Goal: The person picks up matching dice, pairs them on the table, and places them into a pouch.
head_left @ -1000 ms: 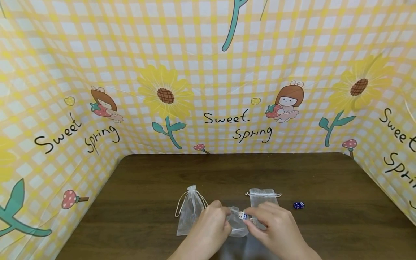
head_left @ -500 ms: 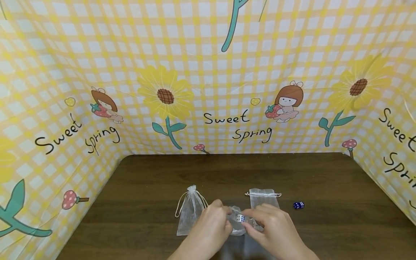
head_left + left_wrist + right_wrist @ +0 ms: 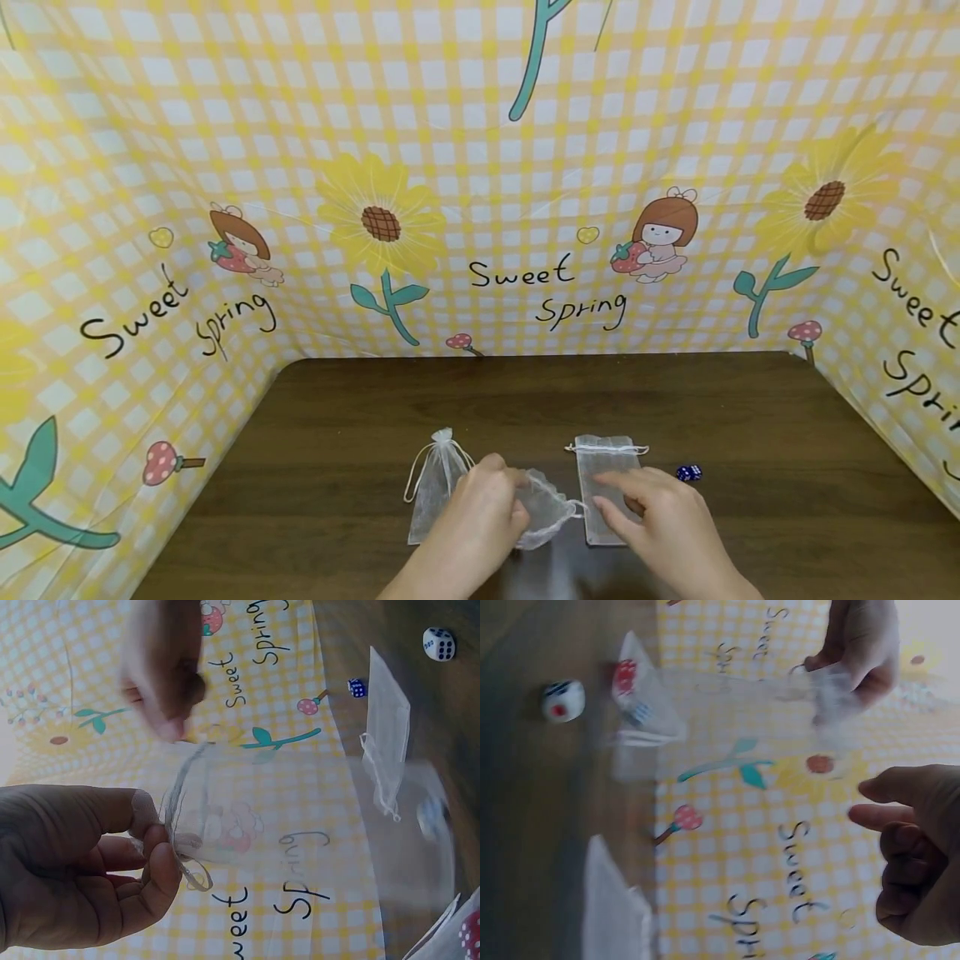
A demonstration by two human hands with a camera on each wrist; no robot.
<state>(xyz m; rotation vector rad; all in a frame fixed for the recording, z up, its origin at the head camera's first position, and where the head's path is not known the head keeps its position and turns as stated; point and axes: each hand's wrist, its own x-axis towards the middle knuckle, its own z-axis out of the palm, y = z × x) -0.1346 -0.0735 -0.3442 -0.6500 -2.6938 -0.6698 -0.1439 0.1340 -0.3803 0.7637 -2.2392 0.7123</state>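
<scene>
My left hand [image 3: 487, 517] pinches the rim of a sheer white drawstring bag [image 3: 300, 802], which hangs with its mouth open. A blurred white die [image 3: 431, 817] shows through the mesh at the bottom of this bag. To its right is my right hand [image 3: 663, 521], apart from the bag, with nothing between the separated thumb and forefinger. Another white die [image 3: 439, 644] lies on the table in the left wrist view; in the head view it is hidden.
A second drawstring bag [image 3: 435, 500], its neck gathered, is on the left; a red die [image 3: 625, 675] shows in it. A flat bag [image 3: 606, 467] lies beyond my right hand, with blue dice [image 3: 688, 472] farther right. Patterned cloth [image 3: 480, 192] surrounds the table [image 3: 337, 400].
My right hand has let go of the white die over the bag's mouth and drawn back to the right. The left hand still holds the rim, almost in the same place.
</scene>
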